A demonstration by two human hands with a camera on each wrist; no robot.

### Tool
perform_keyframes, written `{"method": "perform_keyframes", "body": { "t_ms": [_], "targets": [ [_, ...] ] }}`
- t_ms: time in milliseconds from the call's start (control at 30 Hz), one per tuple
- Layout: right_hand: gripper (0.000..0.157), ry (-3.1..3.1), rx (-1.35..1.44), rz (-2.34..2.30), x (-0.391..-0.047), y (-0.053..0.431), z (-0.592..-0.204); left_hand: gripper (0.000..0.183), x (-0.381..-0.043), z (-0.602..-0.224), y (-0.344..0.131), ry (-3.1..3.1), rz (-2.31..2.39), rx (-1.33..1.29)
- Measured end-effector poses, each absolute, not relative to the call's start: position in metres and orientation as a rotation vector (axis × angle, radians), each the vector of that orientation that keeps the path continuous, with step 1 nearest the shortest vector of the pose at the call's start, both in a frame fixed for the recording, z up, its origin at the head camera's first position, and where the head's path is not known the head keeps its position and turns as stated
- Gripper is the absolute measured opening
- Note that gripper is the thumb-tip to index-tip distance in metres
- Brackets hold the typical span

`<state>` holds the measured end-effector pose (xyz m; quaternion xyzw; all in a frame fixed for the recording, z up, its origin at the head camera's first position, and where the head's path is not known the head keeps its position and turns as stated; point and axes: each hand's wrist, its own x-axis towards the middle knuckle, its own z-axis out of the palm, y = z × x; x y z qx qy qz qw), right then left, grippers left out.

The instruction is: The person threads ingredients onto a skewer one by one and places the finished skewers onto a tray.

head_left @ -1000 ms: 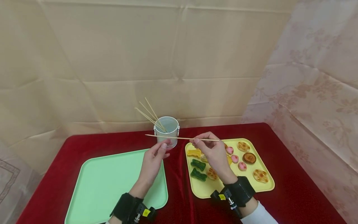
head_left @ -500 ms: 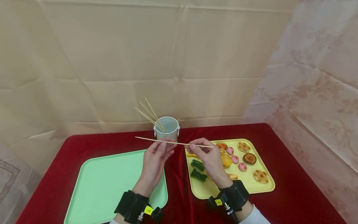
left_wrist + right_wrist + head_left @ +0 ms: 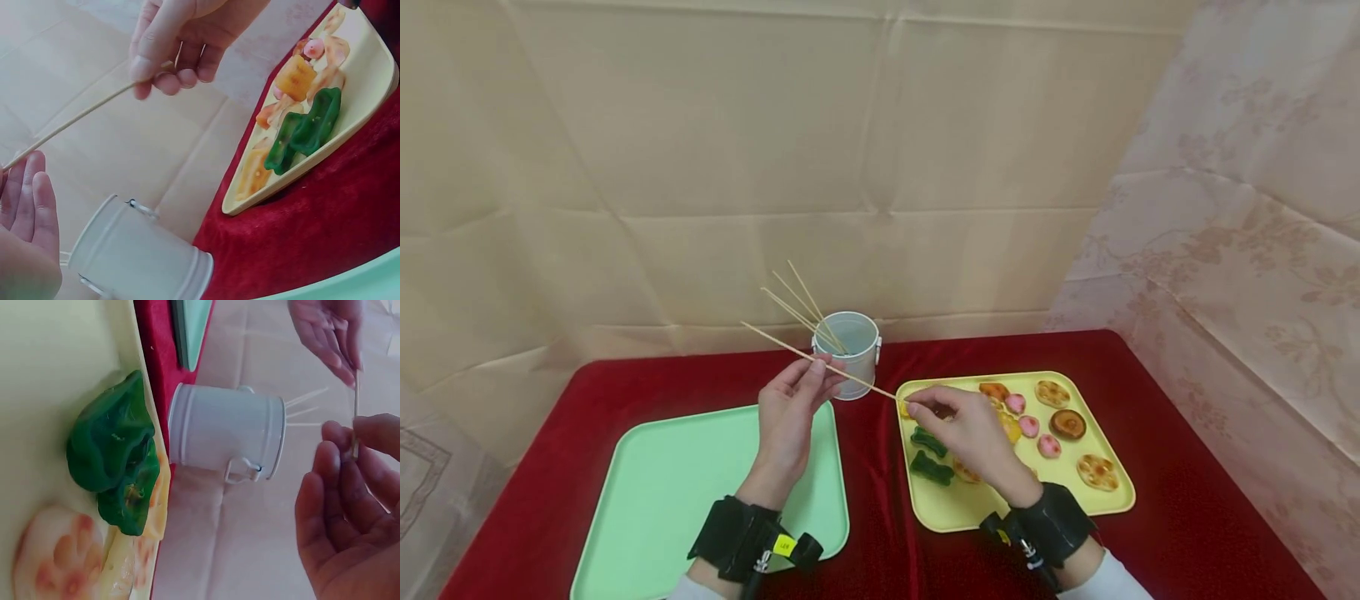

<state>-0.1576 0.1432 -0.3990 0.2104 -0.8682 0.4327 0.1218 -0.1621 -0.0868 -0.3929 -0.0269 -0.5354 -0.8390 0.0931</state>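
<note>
A thin wooden skewer [image 3: 857, 379] is held slantwise between both hands, above the gap between the two trays. My left hand [image 3: 786, 421] pinches it with thumb and fingers near its middle; the upper end sticks out to the left. At the lower right end my right hand [image 3: 973, 429] pinches it between thumb and fingertips, over the near-left part of the yellow tray [image 3: 936, 512]. In the right wrist view the skewer tip [image 3: 355, 450] shows just past the thumb. Nothing is threaded on the visible skewer.
A white metal pail [image 3: 859, 367] with several skewers [image 3: 801, 304] leaning in it stands behind the hands. On the yellow tray lie green pepper pieces [image 3: 932, 468], pink rounds [image 3: 1049, 447], a mushroom cap [image 3: 1067, 424] and browned lotus slices [image 3: 1097, 472]. A mint tray [image 3: 677, 492] is at left.
My left hand has taken hold of the skewer and moved left and up. My right hand has lowered its end, so the once nearly level skewer now slopes down to the right.
</note>
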Motion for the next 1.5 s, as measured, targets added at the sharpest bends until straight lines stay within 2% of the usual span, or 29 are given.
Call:
{"method": "perform_keyframes", "body": {
  "t_ms": [200, 400, 667, 933, 1133, 1333, 1500],
  "targets": [
    [0.009, -2.549, 0.643, 1.339, -0.151, 0.136, -0.404, 0.045, -0.161, -0.39, -0.085, -1.738, -2.448, -0.109],
    [0.012, -2.57, 0.549, 1.628, -0.145, 0.123, -0.403, 0.048, -0.157, -0.394, -0.084, -1.845, -2.496, -0.129],
    [0.011, -2.609, 0.605, 1.664, -0.143, 0.105, -0.402, 0.047, -0.152, -0.396, -0.077, -1.725, -2.482, -0.115],
    [0.027, -2.676, 0.615, 1.228, -0.173, 0.136, -0.406, 0.038, -0.152, -0.401, -0.084, -1.781, -2.387, -0.054],
    [0.023, -2.798, 0.635, 0.855, -0.201, 0.154, -0.405, 0.029, -0.148, -0.407, -0.094, -2.048, -2.234, -0.045],
    [0.021, -2.921, 0.744, 0.544, -0.213, 0.159, -0.409, 0.027, -0.144, -0.412, -0.102, -2.269, -2.058, -0.041],
    [0.005, -2.941, 0.836, 0.396, -0.216, 0.161, -0.413, 0.026, -0.144, -0.417, -0.107, -2.323, -2.018, -0.071]
  ]
}}
